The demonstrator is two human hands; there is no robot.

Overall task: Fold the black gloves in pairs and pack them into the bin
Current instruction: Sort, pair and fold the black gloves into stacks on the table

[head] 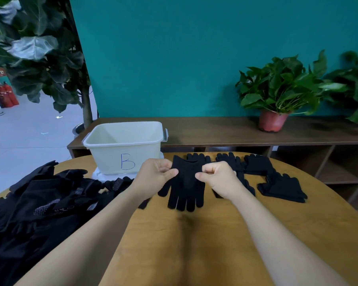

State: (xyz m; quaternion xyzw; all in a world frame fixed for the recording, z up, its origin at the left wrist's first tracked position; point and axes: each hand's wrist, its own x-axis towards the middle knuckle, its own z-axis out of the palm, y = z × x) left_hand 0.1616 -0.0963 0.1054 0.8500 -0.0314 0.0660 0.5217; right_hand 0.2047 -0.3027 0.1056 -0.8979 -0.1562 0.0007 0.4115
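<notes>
Fingers (pixel 170 172) of left hand (pixel 153 175) and right hand (pixel 217 177) curled, thumb to forefinger, pinching the cuff end of one black glove (pixel 186 184) from either side. Held between both hands over the bench (pixel 194 254), long axis running away from the body: cuff far, fingertips near. Probably due next: a fold across that axis, then a carry left and beyond to the white bin (pixel 112 155), nearer the left hand. One bin, marked B. One heap of loose gloves (pixel 40 203) at left, too tangled to count. Laid-out gloves (pixel 281 188) at right, at least four lots.
</notes>
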